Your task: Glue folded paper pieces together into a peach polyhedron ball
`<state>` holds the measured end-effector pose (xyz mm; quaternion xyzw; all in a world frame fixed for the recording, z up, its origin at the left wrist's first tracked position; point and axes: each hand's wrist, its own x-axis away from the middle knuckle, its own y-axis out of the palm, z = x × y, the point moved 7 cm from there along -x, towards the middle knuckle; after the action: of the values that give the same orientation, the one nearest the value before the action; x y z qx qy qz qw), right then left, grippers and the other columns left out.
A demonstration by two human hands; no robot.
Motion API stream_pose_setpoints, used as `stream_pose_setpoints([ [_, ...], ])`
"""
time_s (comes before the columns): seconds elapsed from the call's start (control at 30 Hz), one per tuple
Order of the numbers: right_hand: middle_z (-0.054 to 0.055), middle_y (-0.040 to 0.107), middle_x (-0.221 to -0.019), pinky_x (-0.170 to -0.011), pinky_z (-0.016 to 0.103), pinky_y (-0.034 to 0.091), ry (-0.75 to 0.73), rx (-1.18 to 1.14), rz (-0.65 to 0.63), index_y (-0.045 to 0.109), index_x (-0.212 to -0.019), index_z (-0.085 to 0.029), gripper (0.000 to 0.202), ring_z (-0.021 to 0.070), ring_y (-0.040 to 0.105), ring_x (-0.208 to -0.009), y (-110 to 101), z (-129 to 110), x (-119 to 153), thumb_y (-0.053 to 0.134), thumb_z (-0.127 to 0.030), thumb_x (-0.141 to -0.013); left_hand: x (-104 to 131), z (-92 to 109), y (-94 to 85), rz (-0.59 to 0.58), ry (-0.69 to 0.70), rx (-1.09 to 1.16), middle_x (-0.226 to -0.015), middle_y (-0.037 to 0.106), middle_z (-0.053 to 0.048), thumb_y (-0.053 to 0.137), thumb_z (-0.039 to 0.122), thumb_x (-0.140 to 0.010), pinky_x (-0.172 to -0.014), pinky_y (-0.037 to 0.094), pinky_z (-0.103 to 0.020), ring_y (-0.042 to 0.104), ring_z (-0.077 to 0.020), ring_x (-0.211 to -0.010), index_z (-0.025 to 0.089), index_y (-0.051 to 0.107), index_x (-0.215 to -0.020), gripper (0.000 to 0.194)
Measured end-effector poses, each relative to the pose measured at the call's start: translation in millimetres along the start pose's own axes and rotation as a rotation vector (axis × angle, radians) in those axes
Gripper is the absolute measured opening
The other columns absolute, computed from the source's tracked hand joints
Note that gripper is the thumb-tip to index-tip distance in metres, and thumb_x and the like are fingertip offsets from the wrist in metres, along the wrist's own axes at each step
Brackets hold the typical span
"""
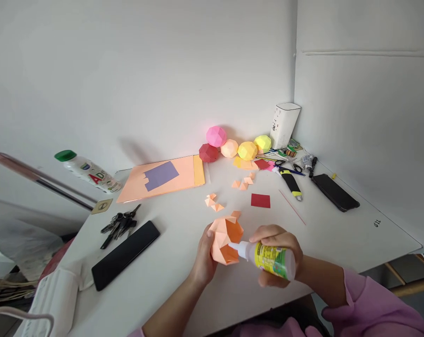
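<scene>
Near the front of the white table, my left hand (205,258) is closed around the left side of a partly built, peach faceted paper ball (220,239). Openings show on its right side and a small flap sticks up at its top. My right hand (280,238) grips a glue bottle (271,259) with a yellow-green label, tilted so its white nozzle points left. The nozzle tip is at the ball's edge; whether it touches the paper I cannot tell. Folded peach paper pieces (213,202) lie just beyond the ball, and several more small pieces (243,182) are behind them.
Finished paper balls (229,148) stand along the wall. Peach sheets (134,185) and a purple scrap (161,176) lie left. A red card (260,201), utility knife (291,184) and black phone (335,192) are right. Keys (119,224), another dark phone (125,255) and a bottle (88,172) occupy the left.
</scene>
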<state>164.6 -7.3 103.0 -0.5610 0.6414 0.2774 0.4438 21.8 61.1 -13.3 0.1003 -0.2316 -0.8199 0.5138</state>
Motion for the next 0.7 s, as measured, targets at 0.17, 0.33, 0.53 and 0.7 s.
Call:
stream_pose_setpoints([
  [0.17,0.01,0.065,-0.085,-0.059,0.037,0.059,-0.029,0.049,-0.052,0.045,-0.12,-0.022,0.059,0.0239,0.067,-0.068,2.8,-1.0,3.6,0.074,-0.042,-0.073,2.3,-1.7,0.1,0.0,-0.027,0.03,-0.114,0.065,-0.014,0.043,0.051,-0.091,-0.085,0.047,-0.039,0.059,-0.032,-0.107,0.014,0.056,-0.121,0.05],
  [0.33,0.011,0.068,-0.088,-0.06,0.037,0.059,-0.015,0.043,-0.12,0.043,-0.121,-0.025,0.067,0.0236,0.068,-0.066,6.5,0.8,4.8,0.079,-0.04,-0.067,3.0,-0.6,1.4,-0.001,-0.026,0.041,-0.111,0.066,-0.013,0.046,0.05,-0.09,-0.087,0.046,-0.041,0.059,-0.0318,-0.105,0.014,0.057,-0.118,0.047],
  [0.53,0.009,0.069,-0.083,-0.058,0.034,0.059,-0.07,0.061,-0.131,0.043,-0.121,-0.023,0.066,0.0208,0.067,-0.059,9.8,-3.2,3.9,0.078,-0.041,-0.068,2.6,-2.3,1.0,0.007,-0.04,0.032,-0.115,0.064,-0.013,0.046,0.051,-0.089,-0.086,0.047,-0.041,0.06,-0.0314,-0.104,0.015,0.057,-0.118,0.047],
  [0.7,0.009,0.07,-0.085,-0.061,0.035,0.059,-0.014,0.049,-0.143,0.046,-0.116,-0.025,0.064,0.0222,0.068,-0.063,8.7,2.2,6.8,0.081,-0.04,-0.064,1.9,-0.4,0.6,0.004,-0.022,0.02,-0.114,0.064,-0.013,0.046,0.051,-0.089,-0.087,0.046,-0.04,0.06,-0.0309,-0.104,0.015,0.057,-0.118,0.047],
])
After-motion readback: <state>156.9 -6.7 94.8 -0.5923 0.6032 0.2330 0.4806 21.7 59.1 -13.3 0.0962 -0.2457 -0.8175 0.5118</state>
